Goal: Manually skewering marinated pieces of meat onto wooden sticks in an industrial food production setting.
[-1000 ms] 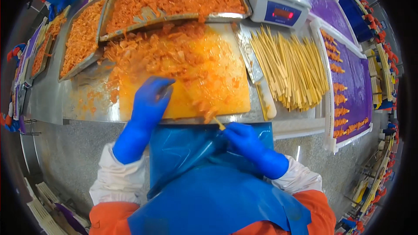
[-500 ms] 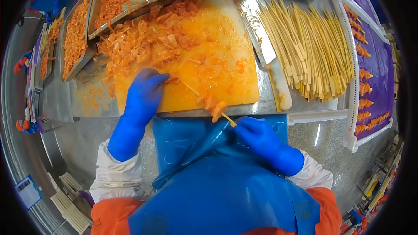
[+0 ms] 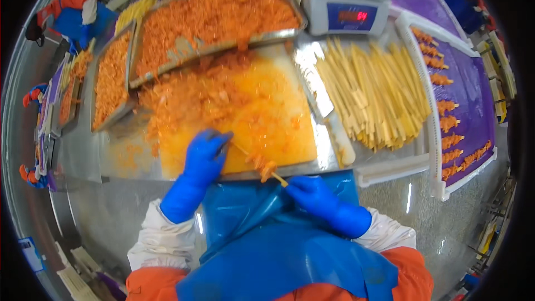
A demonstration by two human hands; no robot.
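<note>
Blue-gloved right hand [image 3: 314, 195] gripping bamboo skewer [image 3: 281, 180] by handle end, orange meat pieces [image 3: 262, 166] threaded on, left hand [image 3: 206, 152] near tip over cutting board [image 3: 291, 144], can't tell its grip

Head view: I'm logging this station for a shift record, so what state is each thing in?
Held skewer, partly loaded with meat.
Right hand, closed on the held skewer's near end.
Left hand, curled near its far end; grip unclear.
Loose skewers, bare, piled.
Cutting board, wet, partly covered in meat.
Knife, lying unheld.
Scale, switched on.
Large metal tray, full of meat.
White-rimmed tray, partly filled with loaded skewers.
</note>
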